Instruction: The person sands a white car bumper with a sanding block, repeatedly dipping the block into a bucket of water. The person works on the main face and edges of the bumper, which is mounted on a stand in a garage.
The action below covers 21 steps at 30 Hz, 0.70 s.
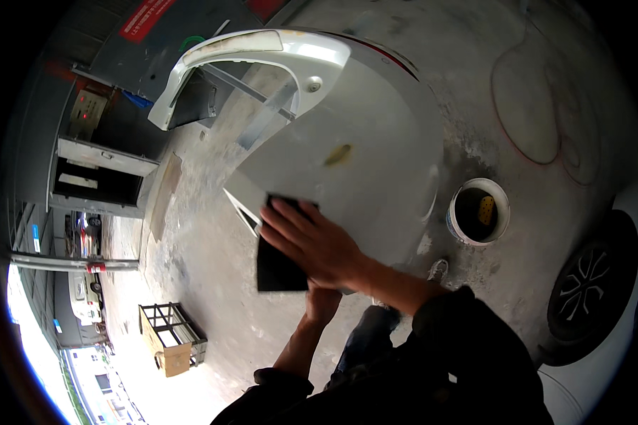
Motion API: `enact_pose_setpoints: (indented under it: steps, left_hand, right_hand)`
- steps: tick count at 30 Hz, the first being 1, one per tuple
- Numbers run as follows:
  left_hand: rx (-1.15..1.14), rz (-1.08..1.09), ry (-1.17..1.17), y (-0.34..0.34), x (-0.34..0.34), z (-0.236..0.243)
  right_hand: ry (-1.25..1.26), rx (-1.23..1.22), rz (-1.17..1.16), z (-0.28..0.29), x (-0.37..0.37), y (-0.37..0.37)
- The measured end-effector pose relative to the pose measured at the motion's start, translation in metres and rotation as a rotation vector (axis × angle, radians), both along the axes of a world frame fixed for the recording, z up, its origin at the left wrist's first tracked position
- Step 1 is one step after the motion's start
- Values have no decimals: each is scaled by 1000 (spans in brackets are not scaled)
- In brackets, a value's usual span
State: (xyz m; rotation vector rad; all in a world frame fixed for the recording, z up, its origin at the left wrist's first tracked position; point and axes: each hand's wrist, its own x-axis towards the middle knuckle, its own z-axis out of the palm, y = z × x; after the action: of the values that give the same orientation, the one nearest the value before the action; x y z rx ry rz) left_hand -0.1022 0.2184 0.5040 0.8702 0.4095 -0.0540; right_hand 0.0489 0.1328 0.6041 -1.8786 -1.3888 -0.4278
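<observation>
A large pale grey car body panel [376,142] spreads out in front of me, with a yellow-brown patch [338,155] on its surface. My right hand [319,244] lies across a black sheet of sandpaper [280,269] at the panel's near left edge, fingers long and close together, keeping the sheet under them. Parts of the sheet stick out past the fingertips and below the hand. Just beneath the right hand is my left hand [322,303], its wrist bent up toward the panel edge. The left fingers are hidden, so their grip does not show.
Right of the panel stands a white bucket [507,216] with a yellow perforated block [486,210] inside. A car wheel [581,290] is at far right, a thin hose [500,113] lies on the floor, and a metal frame with cardboard [176,358] sits lower left.
</observation>
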Motion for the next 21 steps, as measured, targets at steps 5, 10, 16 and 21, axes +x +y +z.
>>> enact_pose_setpoints:
  steps: [5,10,16,21]
  left_hand:
    - [-97,-10,105,24,1,2]
    - [-322,-195,-130,49,-8,-11]
    - [202,-96,-146,23,-33,-10]
    - [186,-47,-26,10,-14,-8]
  right_hand:
    - [91,107,-130,-155,-95,-21]
    - [325,-132,-66,-199,-145,-23]
    - [232,226,-145,-68,-62,-11]
    - [229,162,-206,-91,-62,-9]
